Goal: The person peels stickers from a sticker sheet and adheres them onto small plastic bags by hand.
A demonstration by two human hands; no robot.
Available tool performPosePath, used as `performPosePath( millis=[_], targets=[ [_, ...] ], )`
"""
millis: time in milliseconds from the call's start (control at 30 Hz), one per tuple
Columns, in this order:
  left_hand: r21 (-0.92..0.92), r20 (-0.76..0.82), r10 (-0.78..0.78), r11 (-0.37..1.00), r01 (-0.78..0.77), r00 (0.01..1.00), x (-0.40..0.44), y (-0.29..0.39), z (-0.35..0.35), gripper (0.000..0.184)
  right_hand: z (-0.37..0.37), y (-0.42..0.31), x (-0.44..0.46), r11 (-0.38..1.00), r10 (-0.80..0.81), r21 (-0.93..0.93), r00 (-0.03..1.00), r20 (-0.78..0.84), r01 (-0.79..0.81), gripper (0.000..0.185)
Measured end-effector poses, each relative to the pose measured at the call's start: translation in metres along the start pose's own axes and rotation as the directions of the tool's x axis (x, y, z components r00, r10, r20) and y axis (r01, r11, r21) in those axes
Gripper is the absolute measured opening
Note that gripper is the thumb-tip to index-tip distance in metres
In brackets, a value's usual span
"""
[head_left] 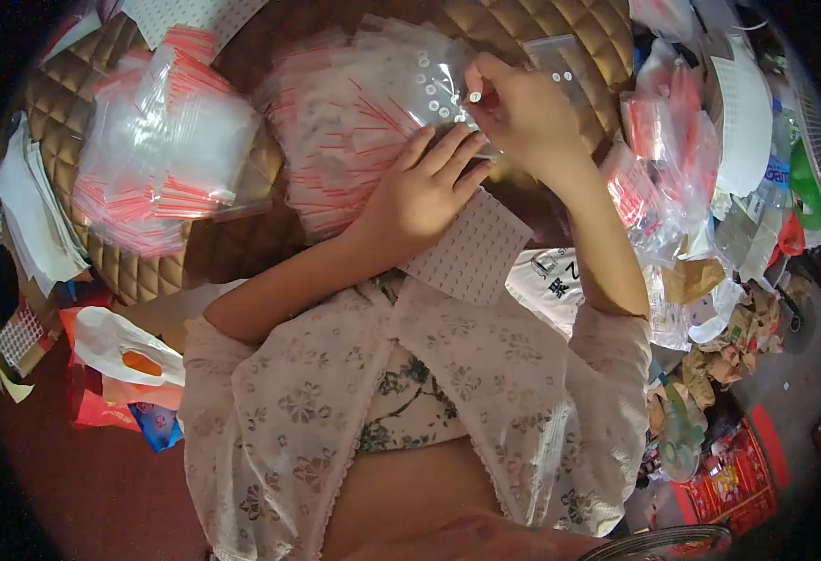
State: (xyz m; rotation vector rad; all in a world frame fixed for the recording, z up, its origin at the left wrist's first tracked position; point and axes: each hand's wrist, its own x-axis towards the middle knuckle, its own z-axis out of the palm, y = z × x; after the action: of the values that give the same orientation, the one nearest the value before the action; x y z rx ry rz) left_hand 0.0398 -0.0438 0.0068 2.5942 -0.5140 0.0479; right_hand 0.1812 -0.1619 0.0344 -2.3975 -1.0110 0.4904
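Observation:
My right hand is closed in a pinch on a small white round piece at its fingertips. Below it, several similar white rounds show on a clear plastic bag at the right end of a fanned pile of red-striped zip bags. My left hand lies with its fingers stretched and apart over the lower edge of this pile. A white sheet with rows of small printed marks sits partly under my left hand and wrist. Right of my right hand, a clear bag bears a few white rounds.
Another heap of red-striped zip bags lies at left on the brown quilted surface. White papers stand at the far left. Bundled bags, a white paper stack and crumpled brown paper crowd the right side.

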Motion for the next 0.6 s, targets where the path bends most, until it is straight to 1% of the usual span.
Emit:
performPosePath(
  millis=[33,67,100,133,167,200,233,267,300,333,367,400,467,500,567,600],
  targets=[
    [0.001,0.001,-0.001,1.0,0.001,1.0,0.0,-0.001,0.001,0.045,0.003,-0.001,0.002,0.996,0.015,-0.086,0.999,-0.049,-0.019,0.017],
    [-0.069,-0.017,0.0,0.998,-0.001,1.0,0.0,-0.003,0.003,0.043,0.005,0.0,0.004,0.996,0.013,-0.085,0.999,-0.049,-0.018,0.017],
    [-0.138,-0.035,-0.001,0.99,-0.004,0.999,-0.001,-0.005,0.004,0.042,0.006,0.002,0.005,0.983,0.022,-0.18,0.998,-0.061,-0.033,0.019],
    [-0.138,-0.034,-0.002,0.99,-0.003,0.999,-0.002,-0.006,0.003,0.042,0.007,0.003,0.005,0.961,0.031,-0.274,0.997,-0.074,-0.05,0.022],
    [-0.14,-0.051,-0.001,0.99,-0.006,0.999,-0.004,-0.007,-0.001,0.041,0.005,0.002,0.006,0.961,0.03,-0.273,0.997,-0.074,-0.049,0.022],
    [-0.141,-0.068,0.0,0.99,-0.01,0.998,-0.006,-0.009,-0.004,0.039,0.001,0.002,0.006,0.908,-0.056,-0.417,0.979,-0.196,-0.031,0.028],
    [-0.141,-0.068,0.002,0.99,-0.012,0.998,-0.007,-0.011,-0.009,0.039,-0.002,0.002,0.006,0.832,-0.159,-0.553,0.94,-0.301,-0.037,0.035],
    [-0.082,-0.065,-0.047,0.996,0.042,0.997,-0.008,-0.013,-0.014,0.039,-0.003,0.009,0.005,0.832,-0.158,-0.553,0.94,-0.303,-0.038,0.035],
    [-0.022,-0.065,-0.097,0.995,0.095,0.993,-0.008,-0.015,-0.018,0.038,-0.005,0.017,0.005,0.924,-0.084,-0.381,0.951,-0.297,-0.037,0.042],
    [-0.021,-0.065,-0.096,0.995,0.095,0.993,-0.007,-0.016,-0.019,0.038,-0.006,0.021,0.005,0.98,-0.012,-0.193,0.961,-0.276,-0.043,0.05],
    [-0.017,-0.045,-0.082,0.997,0.082,0.996,-0.005,-0.017,-0.02,0.039,-0.005,0.02,0.002,0.991,0.133,0.002,0.964,-0.229,-0.136,0.053],
    [-0.013,-0.025,-0.069,0.998,0.068,0.997,-0.005,-0.018,-0.02,0.039,-0.004,0.023,0.002,0.991,0.132,0.003,0.964,-0.229,-0.135,0.053],
    [0.01,-0.03,-0.056,0.998,0.056,0.998,-0.003,-0.013,-0.02,0.04,-0.001,0.035,-0.002,0.944,0.077,-0.279,0.938,-0.338,-0.177,0.053],
    [0.031,-0.037,-0.044,0.999,0.045,0.998,-0.002,-0.01,-0.019,0.041,-0.006,0.039,-0.004,0.944,0.076,-0.279,0.938,-0.339,-0.177,0.053],
    [0.043,-0.052,-0.055,0.997,0.058,0.997,-0.003,-0.009,-0.016,0.042,-0.017,0.043,-0.01,0.925,-0.051,-0.368,0.933,-0.355,-0.089,0.04],
    [0.052,-0.066,-0.068,0.996,0.071,0.996,-0.003,-0.008,-0.015,0.043,-0.019,0.039,-0.011,0.925,-0.051,-0.368,0.933,-0.356,-0.09,0.04]
  ],
)
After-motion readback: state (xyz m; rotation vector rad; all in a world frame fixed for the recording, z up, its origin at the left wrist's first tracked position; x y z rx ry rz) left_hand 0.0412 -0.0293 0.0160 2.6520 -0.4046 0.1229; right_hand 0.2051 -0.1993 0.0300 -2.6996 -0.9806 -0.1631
